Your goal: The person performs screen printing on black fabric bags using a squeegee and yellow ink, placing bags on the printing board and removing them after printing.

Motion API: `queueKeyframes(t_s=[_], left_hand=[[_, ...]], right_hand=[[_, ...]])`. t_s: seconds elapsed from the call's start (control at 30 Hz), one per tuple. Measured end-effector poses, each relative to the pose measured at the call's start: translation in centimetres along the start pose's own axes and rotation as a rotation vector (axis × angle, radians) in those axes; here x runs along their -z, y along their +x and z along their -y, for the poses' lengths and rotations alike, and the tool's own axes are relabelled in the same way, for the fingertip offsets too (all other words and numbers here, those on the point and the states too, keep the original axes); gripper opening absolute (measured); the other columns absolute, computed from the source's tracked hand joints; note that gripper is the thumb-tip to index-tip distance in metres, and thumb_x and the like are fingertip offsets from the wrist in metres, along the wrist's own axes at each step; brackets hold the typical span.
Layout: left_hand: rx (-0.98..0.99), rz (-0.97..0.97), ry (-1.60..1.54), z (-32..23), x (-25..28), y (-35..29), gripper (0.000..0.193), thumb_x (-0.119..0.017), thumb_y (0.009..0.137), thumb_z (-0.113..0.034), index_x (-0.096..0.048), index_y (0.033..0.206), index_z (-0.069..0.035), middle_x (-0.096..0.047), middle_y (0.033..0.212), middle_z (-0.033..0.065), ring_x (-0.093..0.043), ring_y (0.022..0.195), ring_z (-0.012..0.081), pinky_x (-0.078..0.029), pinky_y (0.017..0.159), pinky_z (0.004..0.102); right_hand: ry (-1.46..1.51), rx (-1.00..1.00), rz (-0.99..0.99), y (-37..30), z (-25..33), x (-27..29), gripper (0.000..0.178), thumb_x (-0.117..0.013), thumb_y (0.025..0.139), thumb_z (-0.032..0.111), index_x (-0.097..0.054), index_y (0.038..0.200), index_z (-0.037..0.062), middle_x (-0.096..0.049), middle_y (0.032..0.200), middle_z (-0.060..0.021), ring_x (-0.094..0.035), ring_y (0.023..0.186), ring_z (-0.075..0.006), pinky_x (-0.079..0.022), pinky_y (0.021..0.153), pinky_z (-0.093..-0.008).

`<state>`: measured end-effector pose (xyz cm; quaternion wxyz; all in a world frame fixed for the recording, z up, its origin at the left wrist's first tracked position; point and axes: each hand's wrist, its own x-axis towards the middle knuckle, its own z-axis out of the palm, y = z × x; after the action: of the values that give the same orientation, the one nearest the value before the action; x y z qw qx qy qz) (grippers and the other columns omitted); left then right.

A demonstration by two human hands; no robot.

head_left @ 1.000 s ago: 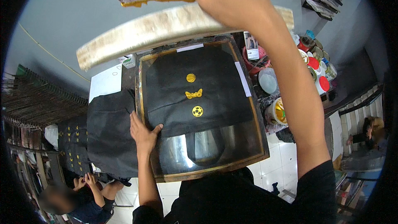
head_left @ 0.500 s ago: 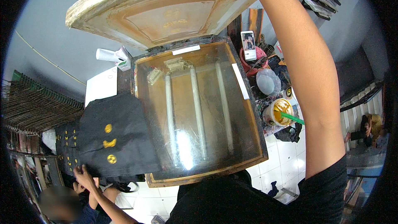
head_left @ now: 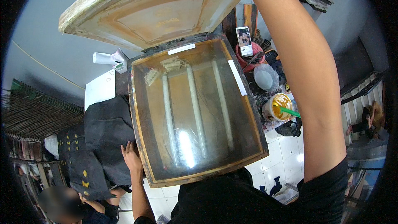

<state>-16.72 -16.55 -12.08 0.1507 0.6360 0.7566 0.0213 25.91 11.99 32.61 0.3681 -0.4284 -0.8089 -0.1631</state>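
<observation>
The left forearm comes up just beside the near left corner of the glass-topped box (head_left: 238,116), and its left hand (head_left: 132,158) points away from the body, palm down, fingers extended and slightly apart rather than closed around anything. Those fingers lie on the black cloth (head_left: 108,135), which spreads left of the box, mostly beyond the hand and to its left. The right arm (head_left: 304,66) stretches high past the box's right side; the right hand is out of view, so its grip cannot be told. The printing frame (head_left: 157,14) stands tilted up at the box's far edge. Left of the box and nearer the body hangs a yellow-marked cloth (head_left: 87,178).
</observation>
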Motion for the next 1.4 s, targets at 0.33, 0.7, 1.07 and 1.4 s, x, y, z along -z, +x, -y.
queueKeyframes(t_s=[0.33,0.7,1.07,1.4], left_hand=[[0.23,-0.201,-0.089,-1.5,1.2,-4.8,0.057,-0.052,0.106,-0.037,-0.055,0.139,0.009,-0.057,0.14,0.0298,-0.052,0.136,0.041,-0.037,0.115,0.0489],[-0.4,0.408,-0.723,-13.3,14.3,-5.3,0.059,-0.045,0.108,-0.041,-0.048,0.151,-0.001,-0.048,0.157,0.017,-0.036,0.151,0.0312,-0.016,0.127,0.0456],[-0.658,0.104,-0.231,-30.8,2.8,6.0,0.074,-0.059,0.098,-0.052,-0.039,0.158,-0.013,-0.021,0.168,0.0219,-0.018,0.156,0.0395,-0.015,0.124,0.0575],[-0.33,-0.036,-0.074,-38.8,1.1,19.9,0.127,-0.066,0.07,-0.086,-0.026,0.162,-0.007,-0.009,0.17,0.0234,-0.002,0.158,0.0435,-0.003,0.123,0.0656]], right_hand=[[0.014,0.018,-0.039,0.2,-0.1,-0.3,0.031,-0.065,0.079,0.019,-0.074,0.099,-0.0026,-0.07,0.102,-0.0314,-0.068,0.1,-0.0464,-0.054,0.089,-0.0506],[0.06,0.044,0.004,-0.3,-0.2,0.0,0.03,-0.067,0.079,0.02,-0.075,0.1,0.0009,-0.071,0.102,-0.0288,-0.069,0.099,-0.0446,-0.054,0.088,-0.051],[0.013,-0.009,0.008,-0.9,-0.1,0.0,0.032,-0.06,0.08,0.016,-0.075,0.1,-0.004,-0.071,0.103,-0.0316,-0.069,0.101,-0.0454,-0.054,0.089,-0.0501],[0.055,0.0,0.026,-1.3,0.7,0.2,0.029,-0.058,0.081,0.014,-0.077,0.094,-0.0048,-0.071,0.1,-0.0312,-0.07,0.098,-0.0445,-0.055,0.089,-0.0488]])
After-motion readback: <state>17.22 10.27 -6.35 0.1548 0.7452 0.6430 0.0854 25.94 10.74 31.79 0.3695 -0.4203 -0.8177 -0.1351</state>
